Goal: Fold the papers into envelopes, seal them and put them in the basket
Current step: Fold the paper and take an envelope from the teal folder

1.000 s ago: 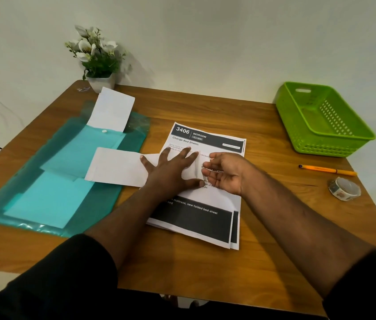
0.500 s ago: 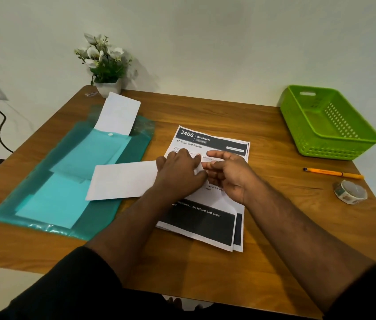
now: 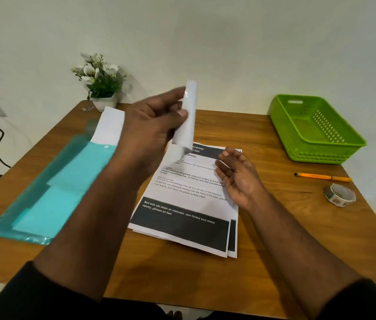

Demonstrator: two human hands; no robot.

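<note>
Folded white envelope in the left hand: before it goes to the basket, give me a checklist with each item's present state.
1. Left hand grips the folded white envelope: ok.
2. Envelope sealed with tape: cannot tell, blurred.
3. Right hand free, holding nothing: ok.
4. Green basket open, nothing seen inside: ok.
5. Tape roll and orange pen lie apart from the basket: ok.
</note>
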